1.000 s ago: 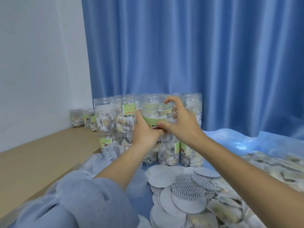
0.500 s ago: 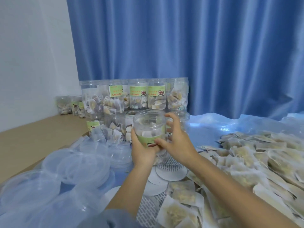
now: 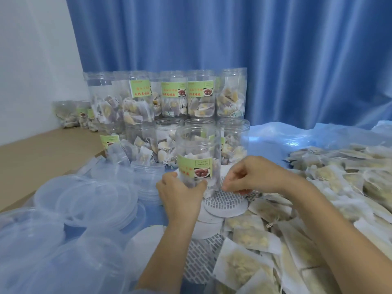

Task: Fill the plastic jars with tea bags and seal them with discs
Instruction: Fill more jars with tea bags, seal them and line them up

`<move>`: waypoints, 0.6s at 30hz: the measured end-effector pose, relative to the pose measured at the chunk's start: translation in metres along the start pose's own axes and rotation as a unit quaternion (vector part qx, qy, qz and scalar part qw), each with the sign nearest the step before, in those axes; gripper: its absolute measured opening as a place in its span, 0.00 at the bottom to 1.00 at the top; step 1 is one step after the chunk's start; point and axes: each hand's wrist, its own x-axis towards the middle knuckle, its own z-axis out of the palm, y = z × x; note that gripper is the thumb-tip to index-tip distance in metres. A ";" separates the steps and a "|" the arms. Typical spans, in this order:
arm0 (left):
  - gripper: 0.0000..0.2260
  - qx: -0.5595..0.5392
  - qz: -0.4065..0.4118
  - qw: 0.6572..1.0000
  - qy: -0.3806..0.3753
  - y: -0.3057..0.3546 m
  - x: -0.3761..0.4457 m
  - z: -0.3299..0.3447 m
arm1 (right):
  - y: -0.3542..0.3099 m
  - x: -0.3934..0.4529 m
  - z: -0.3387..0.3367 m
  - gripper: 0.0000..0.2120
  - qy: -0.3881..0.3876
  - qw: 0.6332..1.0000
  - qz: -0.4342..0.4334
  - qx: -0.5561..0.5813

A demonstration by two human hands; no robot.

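Left hand wrapped around lower part of upright jar; right hand just beside, fingertips pinching edge of disc below.

A small home packing room for tea

Labelled jars of tea bags stand stacked beyond the fingers against a blue curtain; loose tea bags heap to their right, clear lids to their left, on a plastic sheet.

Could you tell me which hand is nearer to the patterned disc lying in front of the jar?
Right. The right hand pinches at the patterned disc's far edge; the left hand grips the jar beside it.
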 end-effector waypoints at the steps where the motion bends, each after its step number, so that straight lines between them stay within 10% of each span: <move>1: 0.26 -0.007 -0.003 1.000 0.008 0.001 -0.001 0.000 | -0.002 -0.004 -0.003 0.03 -0.043 0.999 0.009 -0.026; 6: 0.11 -0.033 0.023 0.999 -0.033 0.005 -0.007 0.002 | -0.012 -0.010 0.010 0.09 -0.193 0.969 0.072 -0.133; 12: 0.10 -0.054 0.007 0.997 -0.062 0.003 -0.008 0.002 | -0.022 -0.005 0.038 0.16 -0.123 0.917 0.056 -0.376; 18: 0.09 -0.078 -0.021 0.996 -0.046 0.004 -0.004 -0.002 | -0.028 -0.010 0.015 0.09 -0.101 0.969 0.026 -0.223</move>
